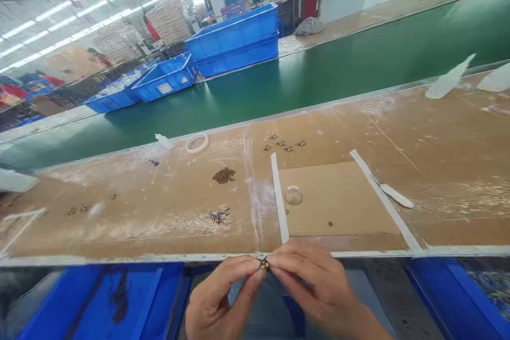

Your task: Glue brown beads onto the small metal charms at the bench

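Note:
Just in front of the bench edge, my left hand [226, 296] and my right hand [309, 279] meet at the fingertips. Both pinch one small dark part with coloured bits [264, 264], whose exact kind is too small to make out. Beyond my hands, a little heap of similar blue and multicoloured parts [219, 215] lies on the bench. Behind that heap sits a pile of small brown pieces [223, 175]. Several more small coloured parts [283, 144] are spread out farther back. One brown piece [330, 223] rests on the taped cardboard sheet [350, 191].
A small clear round dish [294, 195] stands on the cardboard. To its right is a white-handled tool [396, 195]; at the back left lies a tape roll [196, 143]. A green conveyor belt [247, 93] crosses behind, with blue crates [235, 40] beyond. Blue bins [159, 297] sit below the bench.

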